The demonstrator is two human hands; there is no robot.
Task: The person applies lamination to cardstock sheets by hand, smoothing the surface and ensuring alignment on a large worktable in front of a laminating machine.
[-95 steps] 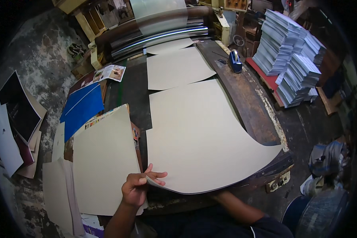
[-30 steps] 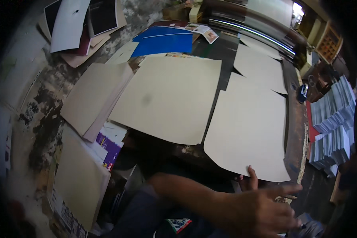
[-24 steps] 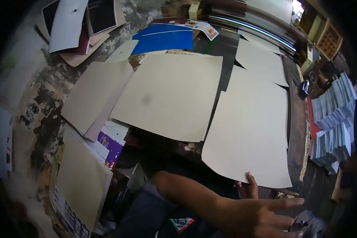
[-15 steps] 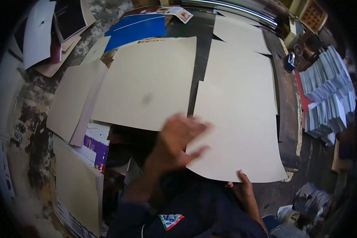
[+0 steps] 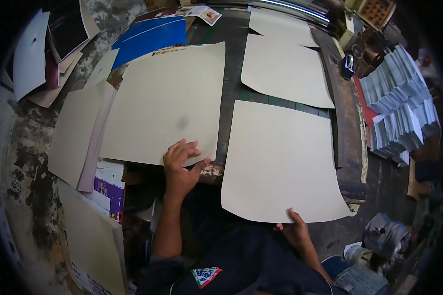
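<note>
My right hand (image 5: 296, 230) grips the near edge of a cream cardboard sheet (image 5: 283, 157), its thumb on top and fingers beneath. That sheet bends along its near edge. To the left, my left hand (image 5: 181, 169) is over the near right corner of a large stack of cream sheets (image 5: 165, 98), fingers stretched forward and thumb apart. Its fingertips appear to touch the top sheet, which bears a dark smudge. Beyond the sheet in my right hand, another cream sheet (image 5: 285, 69) and a further one (image 5: 280, 27) lie on the dark table.
A blue sheet (image 5: 152, 38) and a printed page (image 5: 202, 14) lie at the far left. Bundles of bound paper (image 5: 396, 83) are stacked at the right, near a dark wooden edge (image 5: 352, 123). More boards (image 5: 79, 132) lean on the left. Plastic bags (image 5: 386, 236) sit low right.
My left hand has moved left from above the right-hand sheet to the left stack's corner. The sheet in my right hand now lies apart from the one beyond, with dark table between.
</note>
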